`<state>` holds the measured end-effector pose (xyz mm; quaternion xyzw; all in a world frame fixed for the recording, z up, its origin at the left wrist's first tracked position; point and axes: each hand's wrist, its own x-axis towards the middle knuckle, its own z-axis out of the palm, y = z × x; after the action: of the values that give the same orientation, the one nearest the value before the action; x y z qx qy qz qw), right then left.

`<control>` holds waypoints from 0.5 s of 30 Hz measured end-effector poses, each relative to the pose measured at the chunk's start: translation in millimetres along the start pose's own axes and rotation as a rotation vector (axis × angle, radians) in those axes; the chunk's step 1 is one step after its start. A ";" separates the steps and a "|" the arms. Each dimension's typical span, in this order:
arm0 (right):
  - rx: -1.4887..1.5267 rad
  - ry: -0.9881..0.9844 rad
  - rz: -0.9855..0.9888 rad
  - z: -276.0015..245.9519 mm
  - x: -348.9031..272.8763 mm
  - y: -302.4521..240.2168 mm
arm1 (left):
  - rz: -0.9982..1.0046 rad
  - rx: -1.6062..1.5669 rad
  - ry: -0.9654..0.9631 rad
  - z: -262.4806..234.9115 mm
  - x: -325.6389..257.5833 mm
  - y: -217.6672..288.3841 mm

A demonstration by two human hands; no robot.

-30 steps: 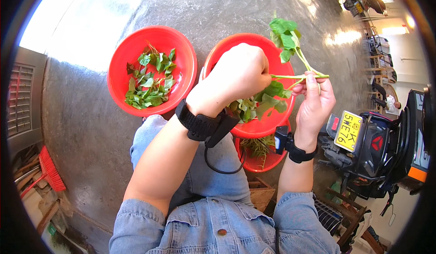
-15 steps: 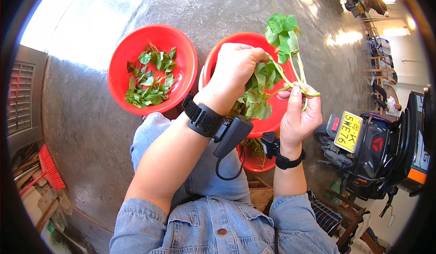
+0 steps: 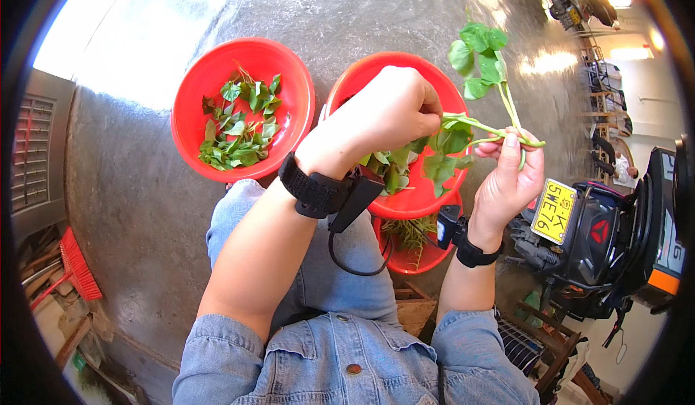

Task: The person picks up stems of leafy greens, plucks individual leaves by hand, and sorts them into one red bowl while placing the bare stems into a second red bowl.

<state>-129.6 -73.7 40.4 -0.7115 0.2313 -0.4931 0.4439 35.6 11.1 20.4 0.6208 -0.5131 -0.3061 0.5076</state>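
Note:
A leafy green stem [image 3: 478, 124] stretches between my hands over the right red basin [image 3: 452, 92]. My right hand [image 3: 510, 170] pinches its pale end between thumb and fingers, and upright stalks carry leaves [image 3: 481, 54] above that hand. Closed and seen from its back, my left hand [image 3: 398, 108] grips the other side of the stem; its fingertips are mostly hidden. Leaves [image 3: 441, 162] hang between the hands, and more lie in the basin below my left hand. To the left, another red basin [image 3: 187, 119] holds a loose pile of picked leaves [image 3: 239, 126].
Below the right basin sits a third red container [image 3: 427, 259] with thin green stalks. A parked motor scooter [image 3: 601, 228] stands at the right. A red broom [image 3: 79, 264] leans at the far left, near a grey slatted door [image 3: 36, 155]. Farther right, a person [image 3: 624, 170] is partly visible.
My right hand has moved right with the stem. My left hand has shifted slightly right and turned over more. The gap between the hands has widened a little, and the leaves moved rightward.

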 end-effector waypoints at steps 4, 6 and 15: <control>-0.040 -0.026 0.010 6.1 -9.3 5.1 | 0.114 0.244 0.161 7.9 1.7 -9.9; -0.032 -0.011 0.016 6.4 -10.1 6.2 | 0.049 0.039 0.384 10.2 2.1 -3.4; -0.079 -0.038 -0.052 23.2 -23.6 4.2 | -0.498 -1.075 0.539 17.0 1.0 -11.0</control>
<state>-117.7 -48.3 22.3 -0.7434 0.2235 -0.4815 0.4068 24.2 4.3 5.1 0.4354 0.0161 -0.4623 0.7723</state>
